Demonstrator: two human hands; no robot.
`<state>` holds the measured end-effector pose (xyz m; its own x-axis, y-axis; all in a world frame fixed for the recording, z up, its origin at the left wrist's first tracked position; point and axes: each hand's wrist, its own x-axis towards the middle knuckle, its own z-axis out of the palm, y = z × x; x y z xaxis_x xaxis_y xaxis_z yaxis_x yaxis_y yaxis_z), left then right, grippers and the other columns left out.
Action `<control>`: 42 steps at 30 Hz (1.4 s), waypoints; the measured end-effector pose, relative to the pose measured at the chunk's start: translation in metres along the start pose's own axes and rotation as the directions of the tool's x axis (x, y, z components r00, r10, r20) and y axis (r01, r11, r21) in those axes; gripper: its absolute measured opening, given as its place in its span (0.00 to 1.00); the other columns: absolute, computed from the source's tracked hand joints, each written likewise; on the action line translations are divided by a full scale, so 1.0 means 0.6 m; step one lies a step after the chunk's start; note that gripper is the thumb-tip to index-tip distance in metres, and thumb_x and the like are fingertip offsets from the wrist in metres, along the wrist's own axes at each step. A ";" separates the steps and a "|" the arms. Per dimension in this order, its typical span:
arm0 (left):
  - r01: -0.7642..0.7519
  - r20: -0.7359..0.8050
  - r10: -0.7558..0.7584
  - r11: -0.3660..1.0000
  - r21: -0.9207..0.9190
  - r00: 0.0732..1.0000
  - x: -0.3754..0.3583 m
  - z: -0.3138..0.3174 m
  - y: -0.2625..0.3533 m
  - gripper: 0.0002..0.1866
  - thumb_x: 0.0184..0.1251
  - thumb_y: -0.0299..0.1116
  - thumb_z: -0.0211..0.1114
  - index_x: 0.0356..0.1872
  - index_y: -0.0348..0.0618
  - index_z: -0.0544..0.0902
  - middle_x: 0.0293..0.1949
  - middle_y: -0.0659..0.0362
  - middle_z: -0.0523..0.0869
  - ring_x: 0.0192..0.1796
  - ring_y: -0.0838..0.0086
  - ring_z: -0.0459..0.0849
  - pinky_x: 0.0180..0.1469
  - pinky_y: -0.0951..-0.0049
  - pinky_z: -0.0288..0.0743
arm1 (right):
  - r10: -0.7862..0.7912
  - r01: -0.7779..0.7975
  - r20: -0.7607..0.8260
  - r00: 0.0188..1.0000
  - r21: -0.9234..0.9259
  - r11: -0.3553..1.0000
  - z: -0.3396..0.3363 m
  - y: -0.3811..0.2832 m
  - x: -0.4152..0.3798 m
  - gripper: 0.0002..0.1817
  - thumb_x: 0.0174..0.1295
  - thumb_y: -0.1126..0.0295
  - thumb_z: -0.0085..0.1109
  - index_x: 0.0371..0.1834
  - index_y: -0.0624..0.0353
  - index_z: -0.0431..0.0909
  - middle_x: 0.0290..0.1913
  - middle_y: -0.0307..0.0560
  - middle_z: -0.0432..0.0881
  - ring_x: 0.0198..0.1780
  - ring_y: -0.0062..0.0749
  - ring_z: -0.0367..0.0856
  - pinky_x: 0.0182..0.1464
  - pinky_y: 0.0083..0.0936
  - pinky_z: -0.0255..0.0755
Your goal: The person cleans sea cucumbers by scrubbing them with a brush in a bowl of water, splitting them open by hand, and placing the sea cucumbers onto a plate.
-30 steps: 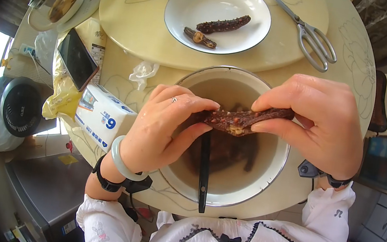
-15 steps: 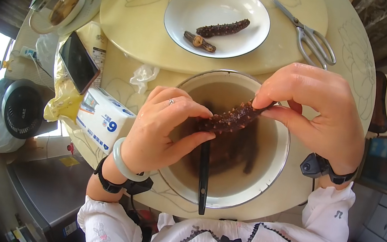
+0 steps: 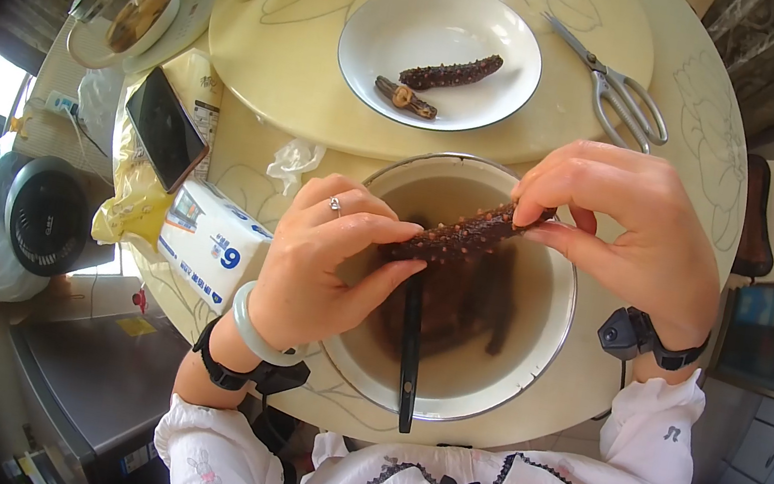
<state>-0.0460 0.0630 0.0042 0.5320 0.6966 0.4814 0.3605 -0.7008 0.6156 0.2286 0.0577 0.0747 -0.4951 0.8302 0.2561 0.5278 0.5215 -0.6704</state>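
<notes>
A dark brown, spiny sea cucumber (image 3: 464,238) is stretched between my two hands above a white enamel basin (image 3: 546,354) of cloudy water. My left hand (image 3: 327,268) pinches its left end between thumb and fingers. At the other end, my right hand (image 3: 624,214) grips with thumb and fingertips. More dark pieces lie under the water, their shapes blurred. A black handle (image 3: 409,357) leans over the basin's near rim; its other end is hidden below the sea cucumber. On a white plate (image 3: 371,22) beyond the basin rest another sea cucumber (image 3: 451,72) and a smaller brown piece (image 3: 406,98).
Scissors (image 3: 623,92) lie open right of the plate. A crumpled plastic scrap (image 3: 294,163) sits near my left hand. Further left are a tissue pack (image 3: 214,245), a phone (image 3: 166,128) and a glass pot (image 3: 129,14). Small bottles stand at the back.
Both hands still hold the sea cucumber over the basin, with its right end turned slightly. The whole scene sits a little lower in view, as the camera has tilted slightly.
</notes>
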 end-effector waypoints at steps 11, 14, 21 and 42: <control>-0.044 -0.046 0.046 0.998 0.052 0.998 -0.001 0.000 0.001 0.14 0.46 0.23 0.80 0.36 0.45 0.88 0.34 0.63 0.88 0.39 0.64 0.82 0.46 0.64 0.72 | 0.006 -0.003 0.028 1.000 -0.098 0.995 0.003 0.007 0.003 0.09 0.49 0.78 0.76 0.33 0.57 0.88 0.34 0.36 0.90 0.23 0.23 0.73 0.25 0.20 0.68; -0.054 -0.048 0.058 0.996 0.068 0.997 -0.002 0.001 0.000 0.15 0.46 0.23 0.81 0.37 0.45 0.88 0.34 0.63 0.87 0.40 0.65 0.82 0.46 0.64 0.72 | 0.007 -0.004 0.033 0.999 -0.093 0.996 0.002 0.011 0.004 0.08 0.53 0.73 0.74 0.36 0.53 0.85 0.26 0.38 0.83 0.22 0.28 0.73 0.27 0.27 0.67; 0.018 0.020 -0.019 0.999 0.044 1.000 0.001 -0.004 0.000 0.21 0.49 0.25 0.81 0.48 0.45 0.88 0.38 0.62 0.87 0.43 0.64 0.82 0.51 0.64 0.72 | 0.077 -0.079 0.031 0.997 0.083 0.993 -0.006 0.033 0.015 0.10 0.51 0.75 0.77 0.37 0.54 0.89 0.29 0.33 0.84 0.22 0.18 0.68 0.26 0.20 0.62; -0.088 0.233 0.038 0.974 0.208 0.972 -0.005 -0.014 0.021 0.16 0.57 0.29 0.77 0.47 0.51 0.88 0.39 0.65 0.86 0.50 0.66 0.82 0.59 0.59 0.65 | -0.025 -0.005 -0.360 0.932 -0.080 0.997 0.057 0.183 0.069 0.09 0.60 0.72 0.72 0.44 0.54 0.89 0.45 0.35 0.91 0.36 0.26 0.74 0.44 0.25 0.70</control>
<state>-0.0496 0.0537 0.0158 0.7090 0.6144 0.3461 0.4635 -0.7759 0.4279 0.2425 0.1425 -0.0124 -0.2259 0.8323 0.5062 0.5835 0.5317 -0.6139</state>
